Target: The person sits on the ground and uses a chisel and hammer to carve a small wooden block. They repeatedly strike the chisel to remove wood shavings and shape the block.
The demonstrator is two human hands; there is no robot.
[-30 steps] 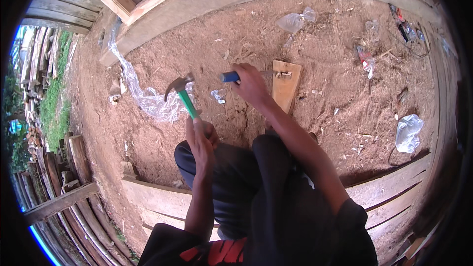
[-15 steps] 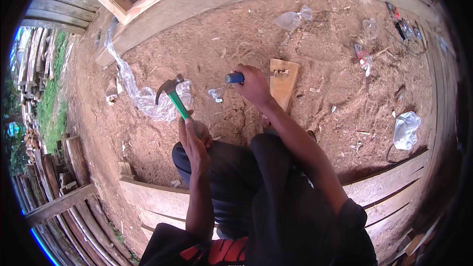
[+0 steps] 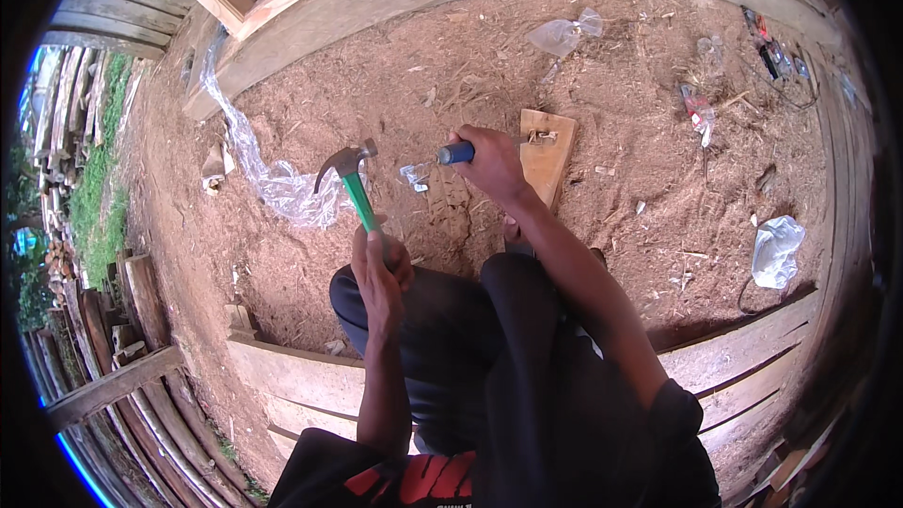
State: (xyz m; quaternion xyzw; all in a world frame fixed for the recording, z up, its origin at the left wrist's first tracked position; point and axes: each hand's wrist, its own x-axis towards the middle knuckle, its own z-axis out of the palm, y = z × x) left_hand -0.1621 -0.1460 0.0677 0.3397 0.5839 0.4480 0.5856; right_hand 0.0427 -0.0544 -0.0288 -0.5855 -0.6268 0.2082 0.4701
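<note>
My left hand (image 3: 380, 268) is closed round the green handle of a claw hammer (image 3: 354, 183), its metal head raised above the ground. In my right hand (image 3: 491, 166) is a chisel (image 3: 457, 152) with a blue handle, held sideways. The chisel's blade reaches to a cut hollow in a wooden board (image 3: 546, 165), though I cannot tell if its tip touches the wood. The hammer head is apart from the chisel's butt end, to its left. The board's near end lies by my foot, partly hidden behind my right forearm.
A long strip of clear plastic (image 3: 268, 174) lies on the wood-shaving-covered ground at left. A clear bag (image 3: 567, 33) and a white bag (image 3: 778, 252) lie farther off. Tools with a cord (image 3: 773, 56) sit at far right. Wooden planks (image 3: 743, 357) run behind me.
The hammer head has swung right, closer to the chisel's butt. My right hand, the chisel and the board appear slightly farther right in the view.
</note>
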